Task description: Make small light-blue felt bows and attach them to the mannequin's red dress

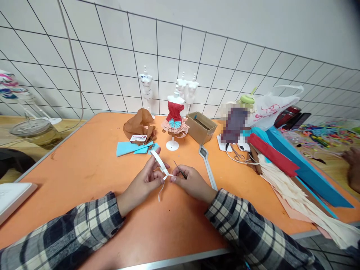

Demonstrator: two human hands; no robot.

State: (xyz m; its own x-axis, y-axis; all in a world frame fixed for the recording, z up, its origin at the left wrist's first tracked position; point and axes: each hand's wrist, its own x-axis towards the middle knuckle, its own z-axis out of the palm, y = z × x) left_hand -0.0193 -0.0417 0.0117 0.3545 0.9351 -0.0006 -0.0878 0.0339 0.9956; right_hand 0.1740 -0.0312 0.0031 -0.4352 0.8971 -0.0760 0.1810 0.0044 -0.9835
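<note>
My left hand (149,175) is closed around a narrow roll of white tape (159,162), which is tilted edge-on. A thin loose strip (160,194) hangs below the fingers. Close beside it, my right hand (191,180) pinches the tape's end at the fingertips. It also holds a thin, dark, pointed tool (180,170), whose other end is hidden in the palm. Beyond the hands stands a small white dress form (172,144) wearing a red bodice (175,111), a blue pleated bow (174,123) and a ruffled peach skirt (184,129).
Brown crepe paper (137,123) and folded blue paper (126,148) lie left of the dress form; a cardboard box (206,133) stands right. Scissors (239,154), a cable, phones and coloured paper strips (275,153) fill the right side. Another person's hand (353,168) shows far right.
</note>
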